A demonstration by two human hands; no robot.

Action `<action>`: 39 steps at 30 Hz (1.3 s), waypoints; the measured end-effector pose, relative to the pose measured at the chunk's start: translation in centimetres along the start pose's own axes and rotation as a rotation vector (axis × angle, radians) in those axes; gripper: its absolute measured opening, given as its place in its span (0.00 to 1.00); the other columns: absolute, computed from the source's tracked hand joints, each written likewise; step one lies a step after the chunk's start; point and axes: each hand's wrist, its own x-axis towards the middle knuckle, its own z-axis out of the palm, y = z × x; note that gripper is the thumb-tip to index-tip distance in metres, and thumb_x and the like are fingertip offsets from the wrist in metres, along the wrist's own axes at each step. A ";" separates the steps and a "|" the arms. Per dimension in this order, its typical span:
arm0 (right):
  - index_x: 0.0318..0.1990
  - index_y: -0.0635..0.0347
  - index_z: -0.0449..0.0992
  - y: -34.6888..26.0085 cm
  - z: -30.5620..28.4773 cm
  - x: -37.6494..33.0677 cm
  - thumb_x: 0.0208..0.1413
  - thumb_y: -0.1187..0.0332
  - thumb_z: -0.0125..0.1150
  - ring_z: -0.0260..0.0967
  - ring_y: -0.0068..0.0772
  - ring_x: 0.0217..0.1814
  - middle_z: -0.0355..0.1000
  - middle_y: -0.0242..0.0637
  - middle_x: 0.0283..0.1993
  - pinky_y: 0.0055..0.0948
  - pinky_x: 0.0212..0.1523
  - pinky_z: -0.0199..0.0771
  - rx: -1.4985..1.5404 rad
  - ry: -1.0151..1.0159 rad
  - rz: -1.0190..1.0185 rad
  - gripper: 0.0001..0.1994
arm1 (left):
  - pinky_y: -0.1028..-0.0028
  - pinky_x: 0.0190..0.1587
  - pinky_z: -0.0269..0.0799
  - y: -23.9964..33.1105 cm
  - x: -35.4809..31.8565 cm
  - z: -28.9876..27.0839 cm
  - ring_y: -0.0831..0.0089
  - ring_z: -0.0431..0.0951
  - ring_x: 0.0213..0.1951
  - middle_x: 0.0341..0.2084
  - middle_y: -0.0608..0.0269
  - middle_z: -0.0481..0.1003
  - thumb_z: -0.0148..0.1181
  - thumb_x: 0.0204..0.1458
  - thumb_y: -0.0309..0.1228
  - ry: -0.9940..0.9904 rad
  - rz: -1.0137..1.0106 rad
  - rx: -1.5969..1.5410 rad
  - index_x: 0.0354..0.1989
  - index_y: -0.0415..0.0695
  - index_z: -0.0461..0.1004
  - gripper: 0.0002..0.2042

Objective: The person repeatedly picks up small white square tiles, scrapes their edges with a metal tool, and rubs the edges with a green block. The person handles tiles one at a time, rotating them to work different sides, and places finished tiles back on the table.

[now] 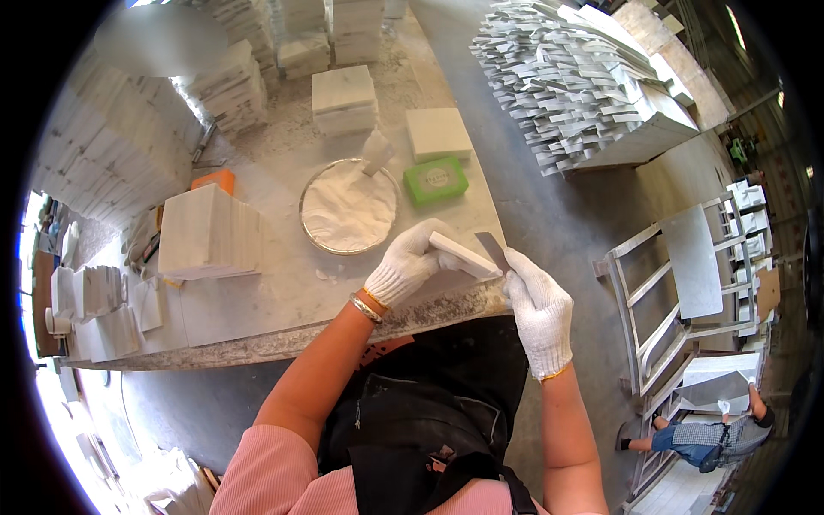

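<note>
My left hand [405, 264], in a white knitted glove, is closed around a white marble tile [466, 256], held on edge over the table's front edge. My right hand [541, 313], gloved too, pinches a thin dark grey flat blade [492, 251] close to the tile's right end. Whether the blade touches the tile I cannot tell. Just beyond my left hand stands a round metal bowl [304, 225] of white powdery material [348, 206], with a pale, flat-ended piece [376, 153] leaning on its far rim. A green box-shaped block [436, 181] lies right of the bowl.
Tile stacks stand on the table [249, 309]: one at left [202, 236] by an orange block [215, 180], others farther back [343, 94] [438, 130]. Rightward are a large pile of stone strips [566, 86], a metal rack [639, 292] and another person [712, 442] handling a slab.
</note>
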 end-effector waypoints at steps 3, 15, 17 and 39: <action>0.53 0.60 0.80 0.1 0.6 -0.3 0.59 0.77 0.61 0.78 0.35 0.35 0.79 0.45 0.39 0.30 0.40 0.77 0.024 0.032 0.036 0.14 | 0.75 0.50 0.72 -0.1 0.0 0.1 0.78 0.77 0.43 0.37 0.65 0.79 0.61 0.53 0.20 0.013 0.013 0.043 0.43 0.41 0.75 0.10; 0.52 0.59 0.80 0.2 2.8 -0.5 0.58 0.77 0.61 0.78 0.38 0.34 0.79 0.47 0.37 0.33 0.39 0.77 0.041 0.143 0.046 0.14 | 0.76 0.49 0.72 0.4 0.0 0.6 0.81 0.75 0.42 0.36 0.69 0.77 0.65 0.53 0.21 0.044 -0.006 -0.002 0.44 0.42 0.74 0.11; 0.52 0.59 0.80 0.0 2.6 -0.4 0.58 0.77 0.61 0.78 0.40 0.35 0.79 0.47 0.37 0.34 0.40 0.78 0.072 0.133 0.084 0.14 | 0.76 0.49 0.72 0.2 0.1 0.7 0.82 0.74 0.42 0.36 0.70 0.76 0.66 0.53 0.21 0.040 0.009 -0.040 0.44 0.42 0.73 0.11; 0.53 0.59 0.79 -1.3 4.7 -2.4 0.58 0.76 0.62 0.77 0.30 0.32 0.79 0.43 0.33 0.31 0.37 0.77 0.141 0.109 0.033 0.15 | 0.76 0.47 0.73 -0.2 0.3 0.6 0.81 0.76 0.40 0.32 0.70 0.77 0.61 0.52 0.16 0.025 0.017 -0.118 0.41 0.42 0.74 0.10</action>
